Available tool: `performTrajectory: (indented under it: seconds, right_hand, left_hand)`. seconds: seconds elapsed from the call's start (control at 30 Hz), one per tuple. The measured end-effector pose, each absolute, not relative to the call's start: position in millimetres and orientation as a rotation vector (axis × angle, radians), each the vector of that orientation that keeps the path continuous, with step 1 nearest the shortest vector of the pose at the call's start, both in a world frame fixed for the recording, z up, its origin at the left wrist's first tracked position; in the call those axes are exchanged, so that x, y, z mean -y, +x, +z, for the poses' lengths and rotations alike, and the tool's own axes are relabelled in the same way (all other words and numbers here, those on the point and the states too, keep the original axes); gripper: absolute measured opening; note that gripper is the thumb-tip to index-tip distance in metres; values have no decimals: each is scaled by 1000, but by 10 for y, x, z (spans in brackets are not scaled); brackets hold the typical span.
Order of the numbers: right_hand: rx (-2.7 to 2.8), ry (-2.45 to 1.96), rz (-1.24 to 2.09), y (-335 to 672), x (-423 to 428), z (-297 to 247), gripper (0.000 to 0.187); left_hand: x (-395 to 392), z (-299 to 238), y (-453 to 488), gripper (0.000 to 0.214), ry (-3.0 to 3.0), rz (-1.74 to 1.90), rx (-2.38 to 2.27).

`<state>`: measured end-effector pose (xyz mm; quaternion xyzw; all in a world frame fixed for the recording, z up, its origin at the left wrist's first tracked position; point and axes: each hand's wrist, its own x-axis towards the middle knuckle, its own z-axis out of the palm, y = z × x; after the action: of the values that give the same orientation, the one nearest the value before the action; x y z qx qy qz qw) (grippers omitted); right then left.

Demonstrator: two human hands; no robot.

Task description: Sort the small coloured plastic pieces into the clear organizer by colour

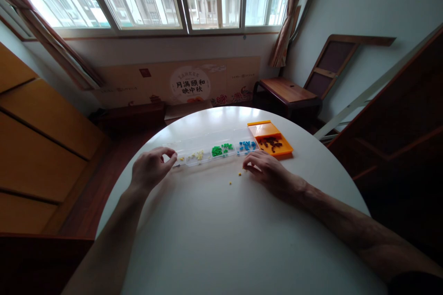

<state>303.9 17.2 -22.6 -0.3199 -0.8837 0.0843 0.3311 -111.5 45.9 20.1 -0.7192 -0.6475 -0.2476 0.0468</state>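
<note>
A long clear plastic compartment box point(204, 162) lies across the white table. Its compartments hold small yellow pieces point(182, 159), pale yellow pieces point(200, 154), green pieces point(217, 150) and blue pieces point(248, 146). My left hand point(152, 167) is at the box's left end, thumb and forefinger pinched together; what is between them is too small to make out. My right hand point(265, 169) rests on the table in front of the blue compartment, fingers closed and pointing down. Beside its fingertips lie a few loose yellow bits point(239, 174); anything in its grip is hidden.
An orange tray point(284, 150) with dark brown pieces point(273, 144) sits at the right end of the box. The round white table point(221, 239) has its curved far edge towards the window. A wooden chair point(290, 90) stands behind it on the right.
</note>
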Motion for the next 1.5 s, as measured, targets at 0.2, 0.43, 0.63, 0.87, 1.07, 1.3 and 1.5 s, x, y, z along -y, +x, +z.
performTrajectory:
  seconds: [0.2,0.43,0.63,0.87,1.07,1.3,1.5]
  right_hand:
    - [2205,-810,221,3010,-140,-191,8]
    - [2159,-793,253,2994,-116,-155,8]
    - [2073,-780,333,2954,-98,-186,5]
    - [2081,-717,418,2904,-39,-166,4]
    - [2130,-601,413,2891,-18,-140,7]
    - [2165,-543,427,2868,-15,-147,9]
    - [2169,-569,413,2887,11,-113,8]
  left_hand:
    - [-439,236,-1090,23,-2215,-761,1974]
    - [-448,235,-1122,20,-2249,-734,1974]
    - [-340,278,-858,23,-2356,-886,1809]
    - [16,149,-34,21,-2824,-1155,1337]
    - [90,-70,274,15,-3027,-1296,1255]
    - [117,-56,308,12,-3024,-1331,1227]
    - [107,-42,316,11,-3001,-1310,1193]
